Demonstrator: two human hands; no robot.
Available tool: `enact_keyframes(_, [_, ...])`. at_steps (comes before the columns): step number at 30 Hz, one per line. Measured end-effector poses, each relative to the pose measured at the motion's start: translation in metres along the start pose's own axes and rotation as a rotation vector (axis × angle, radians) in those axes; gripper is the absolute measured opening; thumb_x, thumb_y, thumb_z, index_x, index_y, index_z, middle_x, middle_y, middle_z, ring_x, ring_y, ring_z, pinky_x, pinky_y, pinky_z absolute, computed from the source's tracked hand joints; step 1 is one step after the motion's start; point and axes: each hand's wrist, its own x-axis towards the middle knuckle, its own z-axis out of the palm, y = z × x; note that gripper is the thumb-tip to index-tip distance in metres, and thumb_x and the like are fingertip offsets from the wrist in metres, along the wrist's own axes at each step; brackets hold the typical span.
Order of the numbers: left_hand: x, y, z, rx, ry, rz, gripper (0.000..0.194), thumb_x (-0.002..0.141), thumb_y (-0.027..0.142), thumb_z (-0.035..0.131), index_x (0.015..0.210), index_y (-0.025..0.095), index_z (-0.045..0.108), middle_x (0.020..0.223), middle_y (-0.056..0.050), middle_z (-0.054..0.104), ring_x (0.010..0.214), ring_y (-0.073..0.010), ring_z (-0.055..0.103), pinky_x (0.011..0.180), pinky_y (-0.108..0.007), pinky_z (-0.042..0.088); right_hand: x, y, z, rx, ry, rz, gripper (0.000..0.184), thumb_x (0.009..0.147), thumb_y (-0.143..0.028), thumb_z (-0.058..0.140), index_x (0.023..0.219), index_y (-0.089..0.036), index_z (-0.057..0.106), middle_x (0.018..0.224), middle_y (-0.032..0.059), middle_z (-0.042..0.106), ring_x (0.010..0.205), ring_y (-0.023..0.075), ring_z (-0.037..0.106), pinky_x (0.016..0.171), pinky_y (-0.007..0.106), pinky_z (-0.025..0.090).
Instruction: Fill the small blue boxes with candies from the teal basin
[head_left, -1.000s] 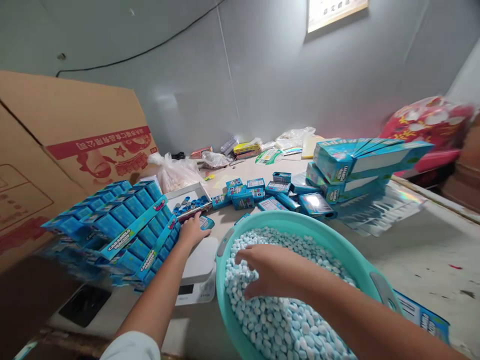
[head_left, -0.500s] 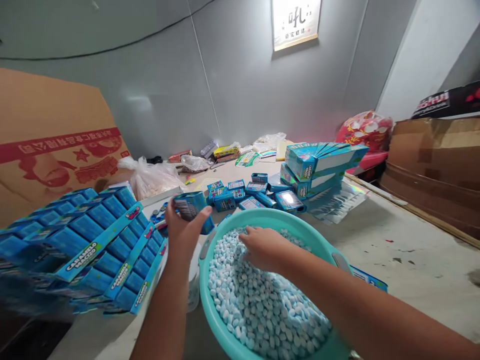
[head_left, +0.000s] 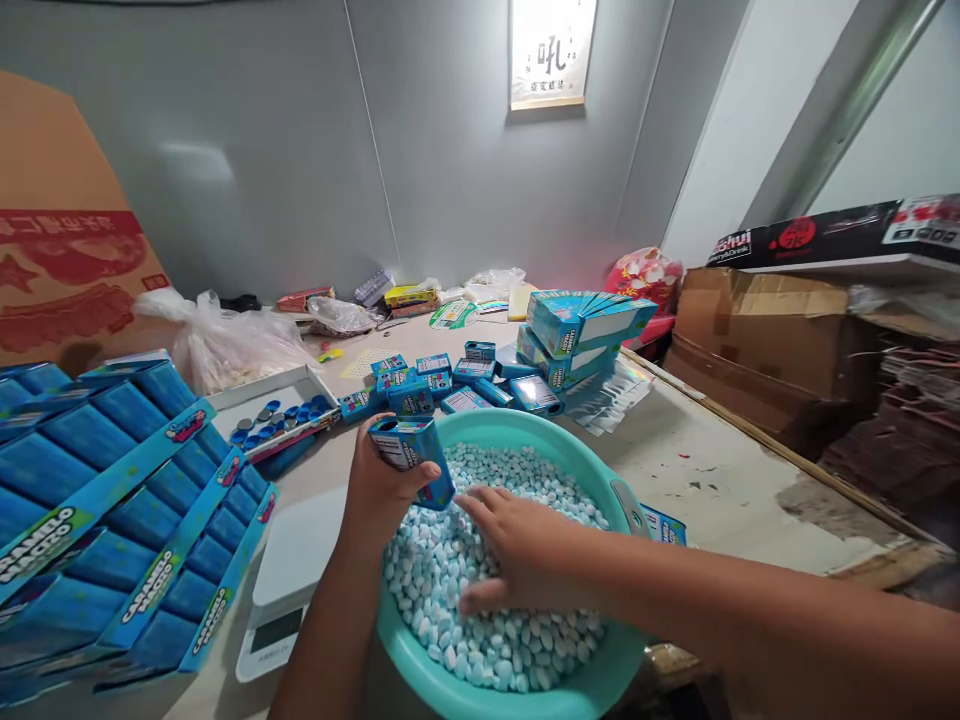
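My left hand (head_left: 382, 480) is shut around a small blue candy box (head_left: 411, 455), holding it tilted just over the rim of a teal plastic basin (head_left: 525, 424). The basin is heaped with small pale blue-and-white candies (head_left: 442, 580). My right hand (head_left: 514, 545) rests open on the candies, fingers spread and partly pressed among them. A white kitchen scale (head_left: 289, 565) lies below my left forearm, to the left of the basin.
Display trays of blue boxes (head_left: 120, 500) fill the left foreground. A white tray of blue-and-silver lids (head_left: 274, 420) and loose blue boxes (head_left: 435, 385) lie behind the basin. A stack of blue boxes (head_left: 577, 335) stands further back, with cardboard boxes (head_left: 757, 340) beyond the table's right edge.
My left hand has gone from empty beside the tray to holding a blue box over the basin rim. My right hand stays among the candies. The whole view has swung, shifting the scene leftward.
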Motion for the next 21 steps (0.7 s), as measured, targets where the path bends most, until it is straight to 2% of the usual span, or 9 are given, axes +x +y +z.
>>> enact_keyframes(3, [-0.003,0.006,0.002,0.032,0.010,-0.064,0.077,0.050,0.050,0.093,0.110,0.023,0.053,0.087,-0.001,0.069,0.075,-0.0214,0.069,0.065,-0.032,0.056,0.010,0.000,0.007,-0.130,0.111,0.071,0.112,0.078,-0.082,0.057,0.159,-0.009,0.032,0.147,0.0259,0.052,0.137,0.0420,0.046,0.111,0.054,0.042])
enact_keyframes(5, [-0.005,0.009,0.006,0.038,0.029,-0.137,0.069,0.052,0.050,0.092,0.104,0.022,0.054,0.082,0.000,0.068,0.073,-0.0215,0.069,0.063,-0.032,0.055,0.022,0.011,0.004,-0.221,0.167,0.085,0.105,0.080,-0.079,0.058,0.156,-0.010,0.037,0.142,0.0250,0.055,0.134,0.0417,0.048,0.108,0.053,0.044])
enact_keyframes(9, [-0.005,0.009,0.011,0.020,0.022,-0.197,0.067,0.056,0.049,0.090,0.106,0.023,0.054,0.084,0.000,0.069,0.076,-0.0212,0.070,0.064,-0.031,0.055,0.046,0.045,-0.013,-0.279,0.177,0.072,0.071,0.090,-0.066,0.055,0.138,-0.014,0.056,0.129,0.0187,0.062,0.120,0.0357,0.058,0.098,0.045,0.049])
enact_keyframes(11, [-0.005,0.007,0.012,-0.001,-0.014,-0.201,0.068,0.057,0.049,0.090,0.108,0.024,0.052,0.085,-0.001,0.069,0.077,-0.0208,0.070,0.063,-0.029,0.055,0.057,0.059,-0.019,-0.237,0.173,0.046,0.059,0.097,-0.062,0.046,0.128,-0.014,0.061,0.121,0.0167,0.064,0.113,0.0323,0.061,0.095,0.043,0.048])
enact_keyframes(14, [-0.007,0.007,0.012,-0.039,0.005,-0.219,0.069,0.057,0.052,0.089,0.109,0.023,0.052,0.085,0.000,0.069,0.075,-0.0192,0.068,0.063,-0.028,0.054,0.066,0.069,-0.019,-0.081,0.198,0.068,0.057,0.101,-0.062,0.036,0.118,-0.016,0.064,0.114,0.0154,0.065,0.107,0.0309,0.060,0.092,0.043,0.047])
enact_keyframes(18, [-0.010,0.015,0.015,-0.054,0.071,-0.201,0.067,0.057,0.050,0.089,0.104,0.023,0.052,0.079,0.003,0.065,0.068,-0.0158,0.064,0.061,-0.026,0.052,0.068,0.065,-0.010,0.140,0.229,0.099,0.050,0.104,-0.051,0.028,0.095,-0.018,0.066,0.104,0.0135,0.065,0.100,0.0289,0.059,0.092,0.044,0.045])
enact_keyframes(21, [-0.010,0.022,0.019,-0.117,0.101,-0.161,0.065,0.056,0.044,0.090,0.102,0.024,0.048,0.076,0.005,0.062,0.066,-0.0145,0.063,0.059,-0.024,0.052,0.063,0.054,-0.002,0.230,0.240,0.111,0.045,0.103,-0.047,0.030,0.091,-0.019,0.064,0.104,0.0134,0.066,0.100,0.0287,0.059,0.092,0.043,0.044])
